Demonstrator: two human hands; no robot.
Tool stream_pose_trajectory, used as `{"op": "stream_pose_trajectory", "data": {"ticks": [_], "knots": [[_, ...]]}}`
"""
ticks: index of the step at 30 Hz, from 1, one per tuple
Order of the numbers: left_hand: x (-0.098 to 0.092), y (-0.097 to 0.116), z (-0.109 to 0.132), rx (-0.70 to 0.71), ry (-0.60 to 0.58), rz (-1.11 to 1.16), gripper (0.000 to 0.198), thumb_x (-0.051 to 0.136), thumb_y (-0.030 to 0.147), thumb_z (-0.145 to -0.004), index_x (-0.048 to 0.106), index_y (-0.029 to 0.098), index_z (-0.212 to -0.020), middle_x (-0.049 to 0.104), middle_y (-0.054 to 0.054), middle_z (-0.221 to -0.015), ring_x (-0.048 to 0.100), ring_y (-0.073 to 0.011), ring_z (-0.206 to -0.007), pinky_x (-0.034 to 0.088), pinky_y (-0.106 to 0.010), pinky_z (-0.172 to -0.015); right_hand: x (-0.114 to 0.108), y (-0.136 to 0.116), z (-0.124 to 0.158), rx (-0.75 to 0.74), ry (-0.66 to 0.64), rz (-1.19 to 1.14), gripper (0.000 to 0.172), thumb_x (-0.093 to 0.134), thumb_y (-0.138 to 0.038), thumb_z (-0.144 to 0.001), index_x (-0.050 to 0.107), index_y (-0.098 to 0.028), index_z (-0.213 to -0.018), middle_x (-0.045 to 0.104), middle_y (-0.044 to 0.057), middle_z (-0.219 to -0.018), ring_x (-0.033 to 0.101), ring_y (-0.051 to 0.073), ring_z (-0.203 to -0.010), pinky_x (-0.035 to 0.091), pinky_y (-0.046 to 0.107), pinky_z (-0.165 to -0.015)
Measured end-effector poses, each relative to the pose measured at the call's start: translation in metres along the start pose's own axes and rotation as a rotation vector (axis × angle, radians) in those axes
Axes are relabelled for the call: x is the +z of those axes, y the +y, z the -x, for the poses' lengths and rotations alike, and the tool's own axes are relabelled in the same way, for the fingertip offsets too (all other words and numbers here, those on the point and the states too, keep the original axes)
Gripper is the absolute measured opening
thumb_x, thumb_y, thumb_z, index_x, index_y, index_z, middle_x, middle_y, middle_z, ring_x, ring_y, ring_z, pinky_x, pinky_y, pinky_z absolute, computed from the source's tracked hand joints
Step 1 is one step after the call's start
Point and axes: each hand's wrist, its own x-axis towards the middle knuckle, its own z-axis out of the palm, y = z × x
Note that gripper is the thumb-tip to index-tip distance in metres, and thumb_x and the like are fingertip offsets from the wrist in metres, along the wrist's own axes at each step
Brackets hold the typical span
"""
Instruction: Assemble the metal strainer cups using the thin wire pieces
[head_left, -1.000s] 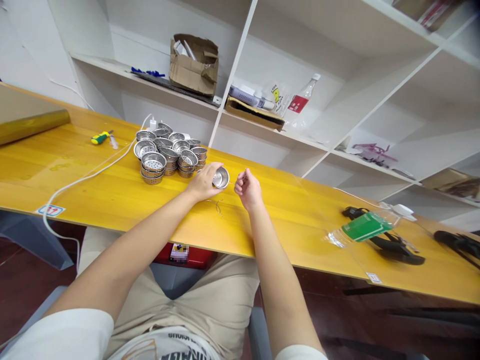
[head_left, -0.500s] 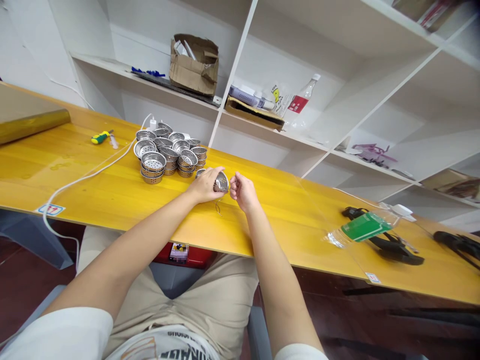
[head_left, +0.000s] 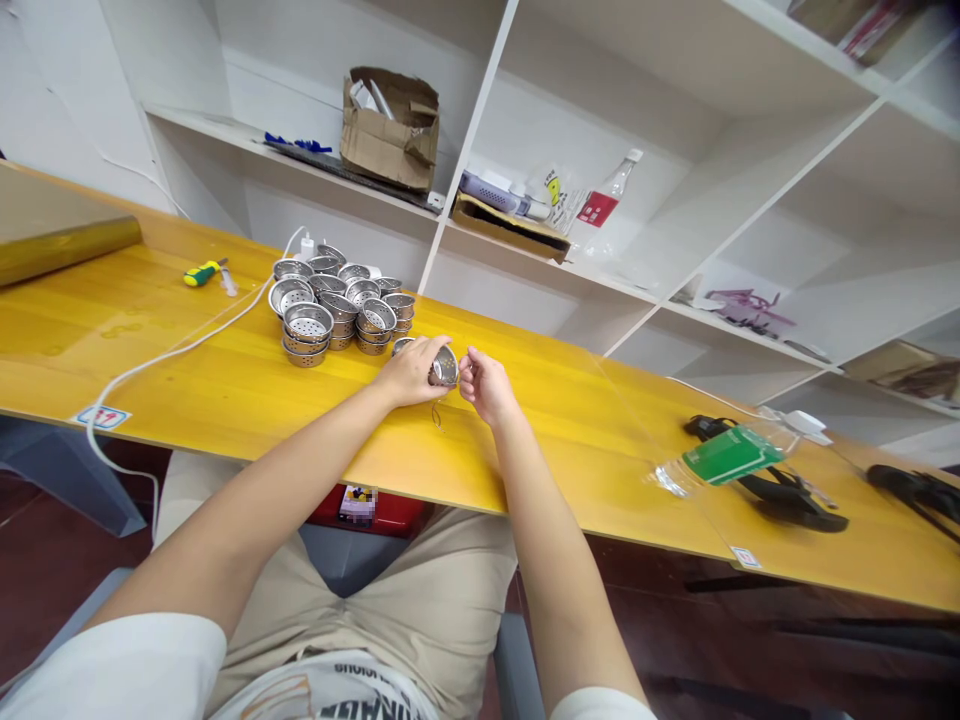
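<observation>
My left hand (head_left: pixel 409 373) is wrapped round a small perforated metal strainer cup (head_left: pixel 445 368), tilted with its open mouth to the right. Just right of the cup's rim is my right hand (head_left: pixel 486 385), fingers curled into a pinch; whatever they hold, if anything, is too small to make out. Another metal rim (head_left: pixel 400 345) shows behind my left hand, mostly hidden by it. Below the cup a thin loop of wire (head_left: pixel 437 415) hangs or lies; I cannot tell which. Left of my hands stand several stacked strainer cups (head_left: pixel 307 322).
A white cable (head_left: pixel 187 346) crosses the yellow table (head_left: pixel 570 450) on the left, near a green-yellow screwdriver (head_left: pixel 202 273). On the right lie a bottle with a green label (head_left: pixel 733 455) and a black strap-like object (head_left: pixel 795 500). White shelves (head_left: pixel 540 150) rise behind.
My right hand's fingers have shifted slightly beside the cup's rim. The left hand still holds the cup in nearly the same place.
</observation>
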Motion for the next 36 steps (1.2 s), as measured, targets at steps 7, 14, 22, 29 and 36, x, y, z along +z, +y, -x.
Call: {"op": "stream_pose_trajectory", "data": {"ticks": [7,14,22,29,36], "knots": [[0.004,0.003,-0.001,0.092,-0.052,0.005,0.07,0.075,0.027,-0.078,0.046,0.017,-0.142,0.065,-0.016,-0.129,0.062,-0.0332,-0.122,0.048,-0.047,-0.108,-0.001,-0.001,-0.001,0.151,-0.155,-0.021,0.043,0.058,-0.047,-0.093,0.047,-0.021,-0.06,0.031,-0.008,-0.044,0.019,0.005,-0.034,0.017,0.018,-0.035],[0.007,0.006,-0.003,0.15,-0.054,0.035,0.065,0.071,0.025,-0.082,0.045,0.016,-0.141,0.064,-0.017,-0.126,0.061,-0.0339,-0.121,0.05,-0.05,-0.106,-0.003,-0.002,-0.003,0.205,-0.161,0.008,0.047,0.052,-0.045,-0.096,0.04,-0.023,-0.056,0.023,-0.01,-0.039,0.013,0.006,-0.033,0.015,0.018,-0.033],[0.005,0.01,-0.004,0.169,-0.054,0.028,0.06,0.073,0.026,-0.082,0.048,0.018,-0.136,0.065,-0.015,-0.121,0.062,-0.0331,-0.115,0.051,-0.049,-0.102,-0.003,-0.001,-0.003,0.21,-0.135,-0.018,0.046,0.049,-0.039,-0.097,0.037,-0.022,-0.056,0.023,-0.01,-0.04,0.014,0.005,-0.032,0.015,0.017,-0.033],[0.006,0.011,-0.004,0.178,-0.061,0.044,0.061,0.074,0.025,-0.081,0.048,0.018,-0.136,0.065,-0.015,-0.123,0.063,-0.033,-0.116,0.051,-0.049,-0.103,-0.003,0.002,-0.004,0.19,-0.135,0.013,0.045,0.051,-0.041,-0.095,0.036,-0.023,-0.057,0.023,-0.01,-0.041,0.013,0.005,-0.033,0.014,0.018,-0.034],[0.007,0.006,-0.002,0.101,0.049,0.026,0.061,0.073,0.032,-0.085,0.048,0.014,-0.138,0.065,-0.017,-0.127,0.061,-0.0324,-0.119,0.049,-0.048,-0.107,-0.012,0.003,-0.001,-0.22,0.108,0.517,0.036,0.071,-0.054,-0.081,0.061,-0.02,-0.078,0.061,-0.001,-0.068,0.045,0.009,-0.043,0.033,0.023,-0.043]]}}
